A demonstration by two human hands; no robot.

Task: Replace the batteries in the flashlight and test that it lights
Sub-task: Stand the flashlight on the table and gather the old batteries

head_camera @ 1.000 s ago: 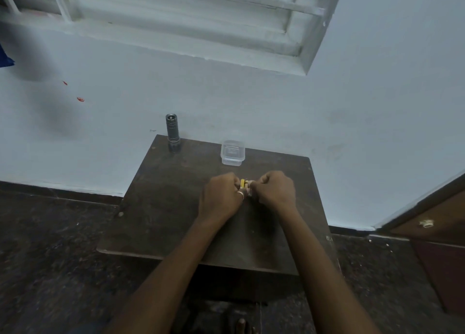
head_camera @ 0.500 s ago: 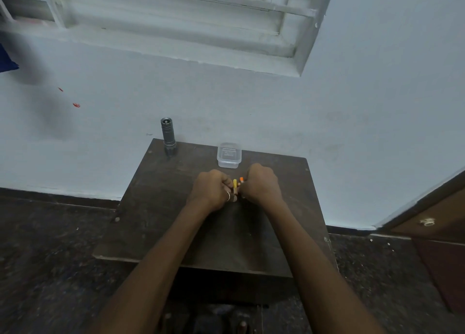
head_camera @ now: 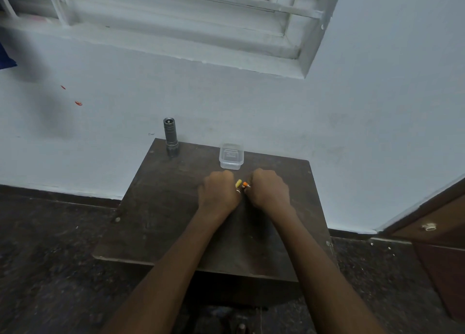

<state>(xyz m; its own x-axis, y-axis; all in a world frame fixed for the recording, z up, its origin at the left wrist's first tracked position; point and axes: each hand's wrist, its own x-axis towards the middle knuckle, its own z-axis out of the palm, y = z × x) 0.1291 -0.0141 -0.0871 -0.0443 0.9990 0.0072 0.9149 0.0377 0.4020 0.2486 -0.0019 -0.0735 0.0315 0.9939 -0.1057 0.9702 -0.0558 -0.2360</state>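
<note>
Left hand [head_camera: 218, 192] fisted on small yellow cylindrical battery [head_camera: 238, 183]; right hand [head_camera: 268, 189] fisted on orange-tipped battery [head_camera: 245, 184]. Grey metal flashlight [head_camera: 171, 137] upright at dark wooden table's [head_camera: 161, 207] far-left corner. Risk: loose battery rolls off; polarity reversed on loading

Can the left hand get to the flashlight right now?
Probably not yet. The path is clear: the flashlight stands upright at the table's far left corner with nothing between. But the left hand is closed on a yellow battery, so it would need to free up first.
</note>
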